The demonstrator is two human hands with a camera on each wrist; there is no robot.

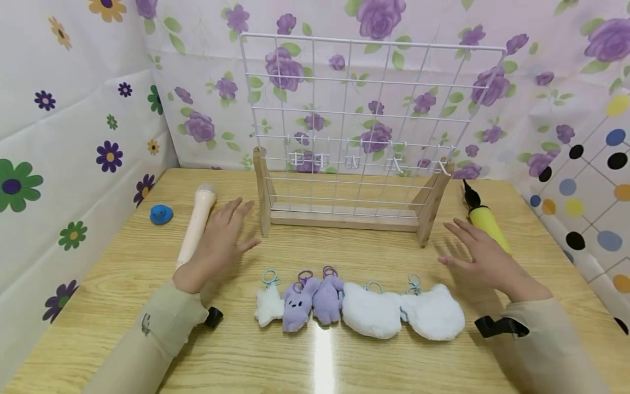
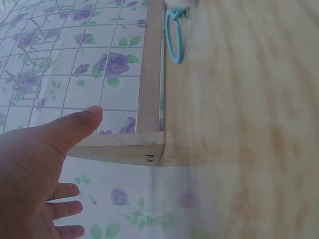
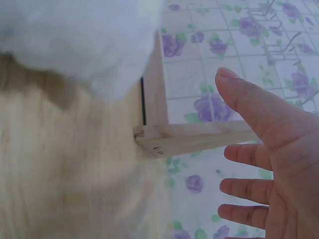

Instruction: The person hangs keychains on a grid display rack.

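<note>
My left hand is held with spread fingers beside a pale microphone-shaped stick, holding nothing. On the other side my right hand, fingers extended, is near a yellow hand pump and holds nothing. Between the hands lies a row of plush keychains: a small white one, a purple one with a face, another purple one, and two larger white ones, one in the middle and one at the right. Each has a ring, such as the blue ring in the left wrist view.
A white wire grid rack on a wooden stand rises behind the plush row. Several white hooks hang on its wires. A blue rubber duck sits at the left of the wooden table. Patterned cloth walls enclose it.
</note>
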